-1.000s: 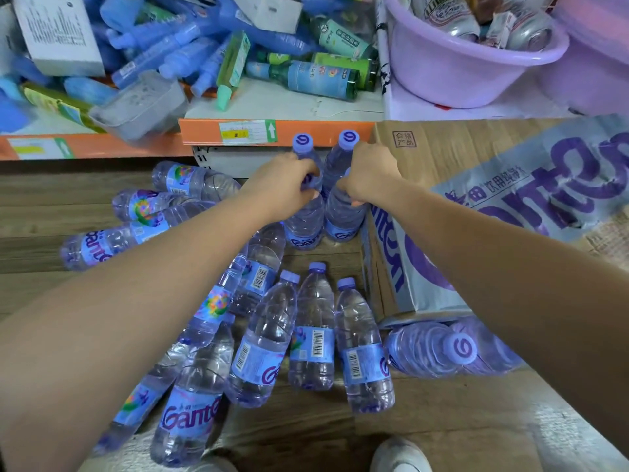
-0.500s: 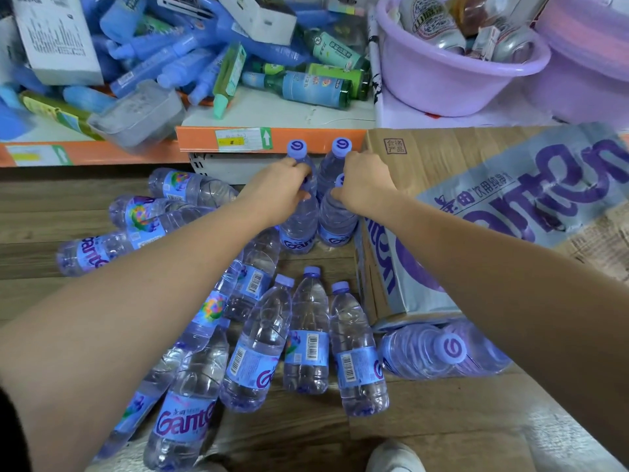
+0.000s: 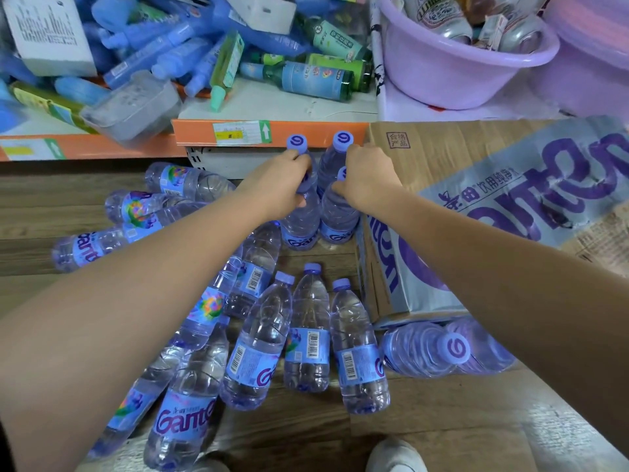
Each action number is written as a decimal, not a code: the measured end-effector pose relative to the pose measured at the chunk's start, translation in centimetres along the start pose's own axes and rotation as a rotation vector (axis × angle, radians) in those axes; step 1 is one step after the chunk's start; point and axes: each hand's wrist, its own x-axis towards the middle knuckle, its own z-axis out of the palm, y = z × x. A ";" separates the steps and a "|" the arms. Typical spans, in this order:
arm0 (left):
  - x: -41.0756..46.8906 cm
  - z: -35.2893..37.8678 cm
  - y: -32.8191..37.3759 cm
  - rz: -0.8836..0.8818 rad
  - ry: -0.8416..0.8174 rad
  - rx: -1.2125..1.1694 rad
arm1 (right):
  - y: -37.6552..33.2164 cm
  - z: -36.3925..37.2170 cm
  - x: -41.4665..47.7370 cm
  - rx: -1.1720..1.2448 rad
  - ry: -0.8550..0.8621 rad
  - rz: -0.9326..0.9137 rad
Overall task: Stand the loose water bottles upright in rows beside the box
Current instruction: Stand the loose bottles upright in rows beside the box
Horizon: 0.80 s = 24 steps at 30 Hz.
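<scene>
Clear water bottles with purple caps and blue Ganten labels lie loose on the wooden floor (image 3: 442, 413). My left hand (image 3: 277, 185) grips the neck of an upright bottle (image 3: 299, 226). My right hand (image 3: 369, 177) grips the neck of a second upright bottle (image 3: 338, 219) next to the cardboard box (image 3: 452, 155). Behind them stand two more upright bottles, one with its cap (image 3: 296, 143) on the left and one with its cap (image 3: 342, 139) on the right. Several bottles (image 3: 308, 335) lie flat nearer to me.
More loose bottles (image 3: 143, 212) lie to the left. Two bottles (image 3: 439, 350) stick out from under the box's near end. An orange-edged shelf (image 3: 306, 132) with cleaning products and a purple basin (image 3: 452, 73) borders the far side. My shoe (image 3: 394, 454) is at the bottom.
Both hands have lowered the two bottles they hold slightly, setting them down in front of the two standing bottles beside the box. The grips are unchanged.
</scene>
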 end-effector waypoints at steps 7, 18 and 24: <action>-3.3 0.0 -1.0 -0.076 0.358 -0.011 | -2.7 0.7 -2.3 -0.275 -0.005 -0.141; -5.2 7.5 -0.6 -0.045 -0.695 0.056 | -1.9 6.6 -2.2 -0.395 -0.752 -0.271; -4.4 5.0 0.7 0.058 -0.681 0.133 | -2.1 8.8 -1.7 -0.486 -0.976 -0.249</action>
